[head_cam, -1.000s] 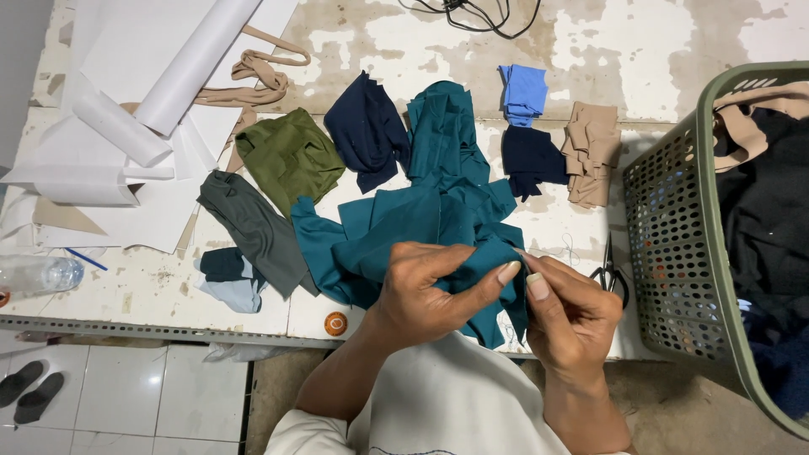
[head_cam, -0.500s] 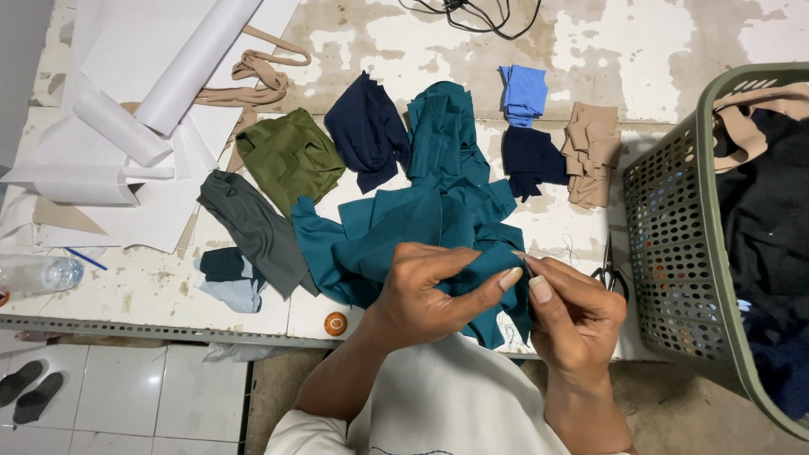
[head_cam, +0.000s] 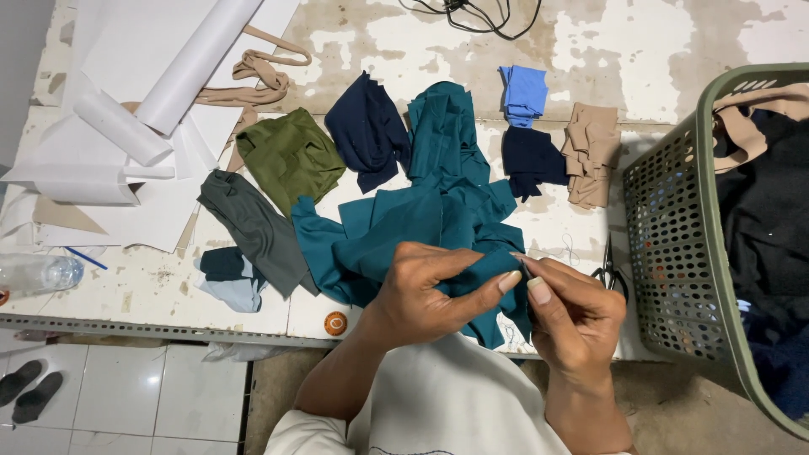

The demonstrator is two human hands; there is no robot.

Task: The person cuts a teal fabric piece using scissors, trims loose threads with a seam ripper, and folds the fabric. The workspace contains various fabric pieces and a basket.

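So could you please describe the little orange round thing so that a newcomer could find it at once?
Start at the white worktable and follow its front edge to the big teal cloth that the left hand pinches. The orange round thing lies just left of that wrist, at the table's lip. It is the only small, hard, orange item there; everything near it is fabric.

No labels, signs or screens; only 1 clear plastic bottle (head_cam: 38, 273) lying at table's left edge.

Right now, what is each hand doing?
Left hand: closed, pinching the teal cloth.
Right hand: closed, fingers pinching the same cloth's edge.
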